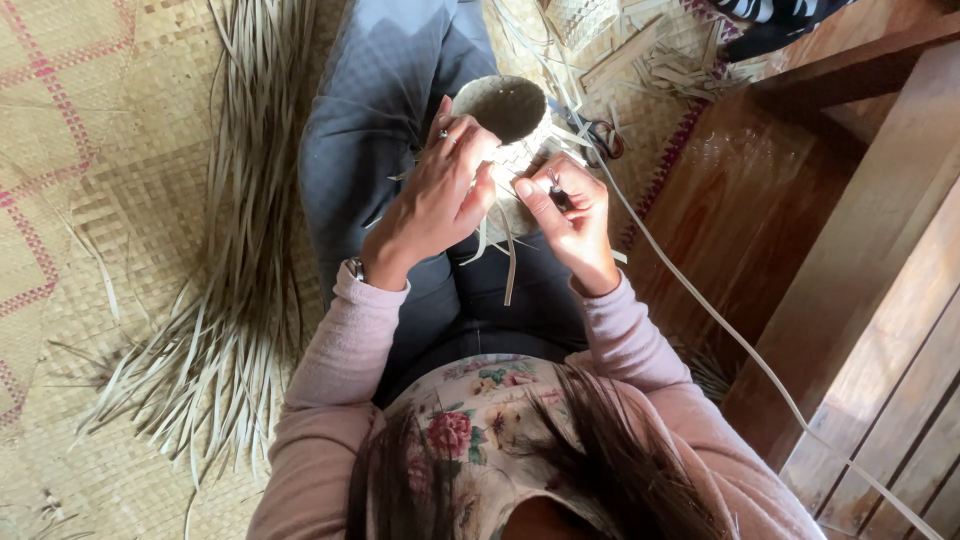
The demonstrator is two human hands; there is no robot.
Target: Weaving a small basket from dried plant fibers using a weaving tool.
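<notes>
Just above the middle of the frame, a small round woven basket (pixel 508 112), half made, resting on the lap, open mouth turned up towards the top edge. Left hand (pixel 440 195) wrapped over the basket's near side, fingers curled and pressed against the weave, a ring on one finger and a watch at the wrist. Right hand (pixel 570 215) just beside it, touching the basket's lower right edge, thumb and fingers pinching a small dark tool (pixel 556 193) and closed round it. Loose pale strips (pixel 505 250) hanging from the basket between the two hands. One long strip (pixel 720 320) trailing down to the lower right corner. On the left, a bundle of dried leaf strips (pixel 235 290) spread over a woven mat (pixel 70 130). On the right, brown wooden furniture (pixel 830 250)
</notes>
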